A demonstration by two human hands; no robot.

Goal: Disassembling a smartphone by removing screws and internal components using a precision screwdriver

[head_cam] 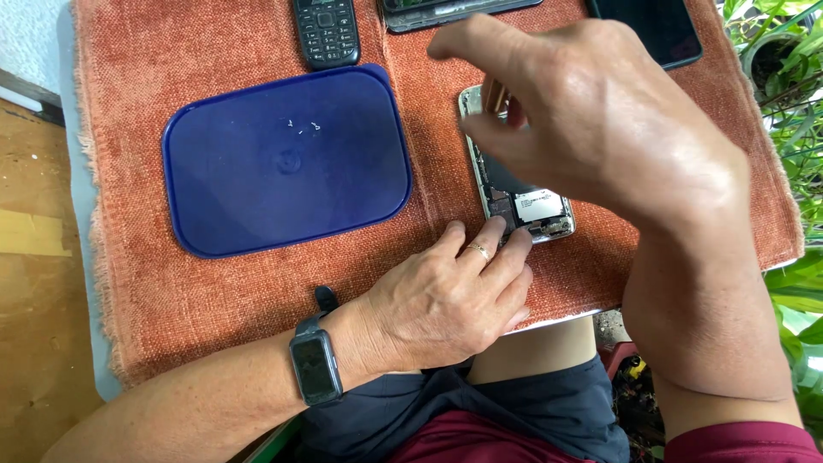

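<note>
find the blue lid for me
In the head view, the blue lid lies flat on the orange cloth, left of the opened phone and just below the keypad phone.

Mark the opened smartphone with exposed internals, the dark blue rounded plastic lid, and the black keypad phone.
Opened smartphone with exposed internals (pixel 536 208): head view, on its exposed lower board.
Dark blue rounded plastic lid (pixel 287 161): head view, centre of its top.
Black keypad phone (pixel 327 33): head view, on the keys.

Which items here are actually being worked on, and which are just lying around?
In use:
- opened phone, internals exposed
- left hand, fingertips on its near end
- right hand, pinching something small above it, too hidden to tell

Lying about:
- blue lid
- keypad phone
- dark phone
- another device at the top edge
- plants
</note>
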